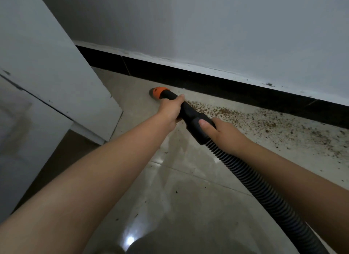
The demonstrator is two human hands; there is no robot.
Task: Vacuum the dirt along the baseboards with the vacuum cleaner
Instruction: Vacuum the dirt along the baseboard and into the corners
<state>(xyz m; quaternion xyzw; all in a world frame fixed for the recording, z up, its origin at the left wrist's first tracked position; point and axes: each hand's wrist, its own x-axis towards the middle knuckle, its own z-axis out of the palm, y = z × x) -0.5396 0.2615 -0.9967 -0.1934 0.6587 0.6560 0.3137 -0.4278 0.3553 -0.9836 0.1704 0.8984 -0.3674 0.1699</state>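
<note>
Glossy beige tile floor (188,178), brown dirt (264,121) near black baseboard (207,81); left hand (170,110) and right hand (224,130) both grip black orange-tipped vacuum wand (188,112), fingers wrapped tight.

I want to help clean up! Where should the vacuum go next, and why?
Probably slide the orange nozzle to the right along the black baseboard. The nozzle sits on bare floor tile, while the brown dirt lies to its right, beside the baseboard. The left hand and the right hand both grip the black tube, ready to steer.
</note>
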